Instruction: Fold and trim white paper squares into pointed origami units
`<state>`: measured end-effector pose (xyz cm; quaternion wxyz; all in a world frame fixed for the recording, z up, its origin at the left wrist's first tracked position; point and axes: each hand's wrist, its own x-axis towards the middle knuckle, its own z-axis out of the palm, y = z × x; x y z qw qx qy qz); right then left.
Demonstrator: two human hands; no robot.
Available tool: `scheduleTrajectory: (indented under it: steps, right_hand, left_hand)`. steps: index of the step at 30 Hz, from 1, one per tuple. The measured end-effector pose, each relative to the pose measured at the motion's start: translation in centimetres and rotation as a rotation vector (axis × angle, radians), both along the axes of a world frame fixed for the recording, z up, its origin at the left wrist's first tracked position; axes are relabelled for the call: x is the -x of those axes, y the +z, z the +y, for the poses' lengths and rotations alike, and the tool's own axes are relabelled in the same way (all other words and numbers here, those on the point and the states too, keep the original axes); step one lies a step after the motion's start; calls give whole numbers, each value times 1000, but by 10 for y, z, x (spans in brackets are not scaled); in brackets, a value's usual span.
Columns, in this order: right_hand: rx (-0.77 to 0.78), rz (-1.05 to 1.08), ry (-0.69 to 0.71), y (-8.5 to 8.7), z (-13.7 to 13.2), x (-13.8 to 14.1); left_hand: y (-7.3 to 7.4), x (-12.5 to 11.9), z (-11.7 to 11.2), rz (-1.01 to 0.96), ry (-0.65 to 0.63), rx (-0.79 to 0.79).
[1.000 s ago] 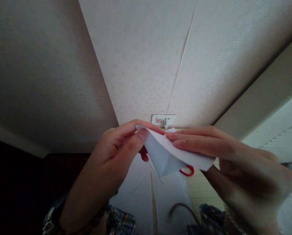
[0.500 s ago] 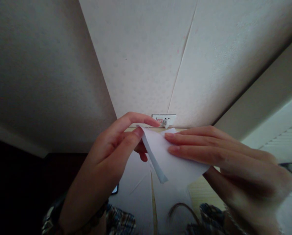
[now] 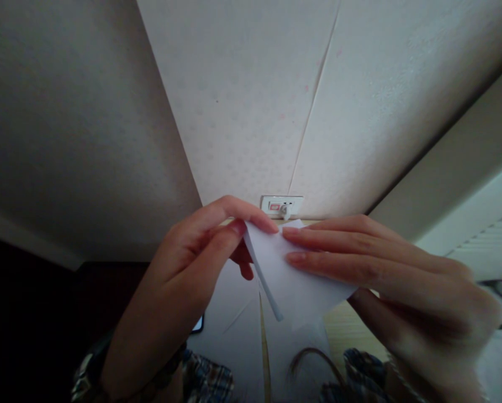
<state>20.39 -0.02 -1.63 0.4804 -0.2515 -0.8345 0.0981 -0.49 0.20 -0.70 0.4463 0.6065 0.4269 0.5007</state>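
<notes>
A folded white paper [image 3: 291, 277] is held up in the middle of the view, between both hands. My left hand [image 3: 192, 263] pinches its upper left corner between thumb and forefinger. My right hand [image 3: 385, 274] grips the paper's right side, fingers stretched flat along its top face and thumb hidden beneath. A narrow folded flap runs down the paper's left edge to a point.
More white paper sheets [image 3: 242, 330] lie on a light wooden table [image 3: 349, 333] below the hands. A wall socket [image 3: 281, 205] sits on the pale wall [image 3: 276, 101] right behind them. Plaid sleeves [image 3: 204, 380] show at the bottom edge. A dark area fills the left.
The paper has been turned and flattened: the open pocket seen a second ago is closed into a narrow flap. A red ring behind it is now hidden. My left forefinger has curled down onto the corner.
</notes>
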Motion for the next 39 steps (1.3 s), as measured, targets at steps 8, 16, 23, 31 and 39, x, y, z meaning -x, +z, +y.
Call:
scheduleTrajectory:
  steps: [8, 16, 23, 31, 39]
  right_hand:
    - [22, -3, 8, 1, 0, 0]
    - [13, 5, 28, 1, 1, -1]
    - [10, -11, -13, 1, -1, 1]
    - [25, -20, 9, 2, -1, 0]
    - [60, -65, -19, 5, -3, 0]
  left_hand:
    - [-1, 2, -1, -4, -27, 27]
    - [-1, 1, 1, -16, -35, 4]
    - [1, -1, 0, -34, -21, 9]
    - [2, 0, -1, 18, 12, -6]
    - [8, -4, -1, -34, -15, 105]
